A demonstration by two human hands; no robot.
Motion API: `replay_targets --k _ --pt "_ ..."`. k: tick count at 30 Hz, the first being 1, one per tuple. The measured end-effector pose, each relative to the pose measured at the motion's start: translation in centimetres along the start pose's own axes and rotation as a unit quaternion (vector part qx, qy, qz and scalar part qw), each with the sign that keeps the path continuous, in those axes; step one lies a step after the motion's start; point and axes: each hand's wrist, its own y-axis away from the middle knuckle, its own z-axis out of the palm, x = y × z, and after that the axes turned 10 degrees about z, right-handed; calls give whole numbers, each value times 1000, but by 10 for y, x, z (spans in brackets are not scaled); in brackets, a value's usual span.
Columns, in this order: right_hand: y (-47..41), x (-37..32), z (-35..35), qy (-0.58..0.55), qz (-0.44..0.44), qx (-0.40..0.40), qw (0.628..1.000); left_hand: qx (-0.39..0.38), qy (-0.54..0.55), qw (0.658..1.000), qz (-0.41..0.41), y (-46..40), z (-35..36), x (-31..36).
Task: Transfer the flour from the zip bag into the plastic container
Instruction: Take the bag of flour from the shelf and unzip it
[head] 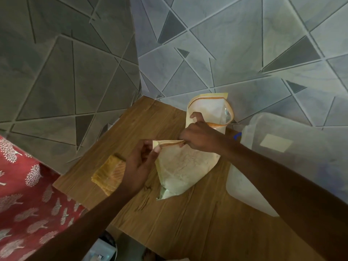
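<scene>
1. Forearms fill the near edge of the view, reaching up over a wooden tabletop [169,223] set in a tiled corner; at the far left hangs red cloth printed with white trees [28,185].
2. Left of centre lies one folded yellow cloth [109,172], just beside the left hand [139,166].
3. That left hand pinches the left corner of the zip strip on a flour-filled zip bag [184,166], thumb and fingers curled onto the strip.
4. To its right, the right hand [199,140] grips the same strip at its other end, fingers curled round it. The seal looks closed between the two hands, though the view is too soft to be sure.
5. Behind the right hand stands a second zip bag [209,110], its mouth gaping open and seemingly empty, touching the wall. That makes two bags.
6. At the right sits one translucent plastic container [267,147], just beside the full bag; it lies partly under the right forearm, and whether its lid is on I cannot tell.
7. The step in hand appears to be opening the seal. To do it well, keep the bag's base resting on the tabletop, pull the two lips apart evenly from the corners, and hold the mouth upward so no flour puffs out before it is over the container.
</scene>
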Motion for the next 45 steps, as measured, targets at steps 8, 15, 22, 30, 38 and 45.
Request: replay_targets --k 8,15,22,30,38,45 --pt "-30 14 -20 -91 24 -24 995 -101 -12 975 -197 45 8 -102" --pt "-54 37 -41 -146 87 88 982 -55 -35 984 -168 14 -9 -104" --pt "-73 43 -81 -222 113 222 943 125 127 967 -181 -38 -62 -94" --pt "-97 12 -163 -277 91 367 883 232 363 897 -100 -104 -97 -52" --pt "-90 5 -208 -318 191 429 824 342 267 901 -3 -183 -104 15" --pt "-49 2 -227 -295 250 453 803 405 312 857 61 -241 -94 62"
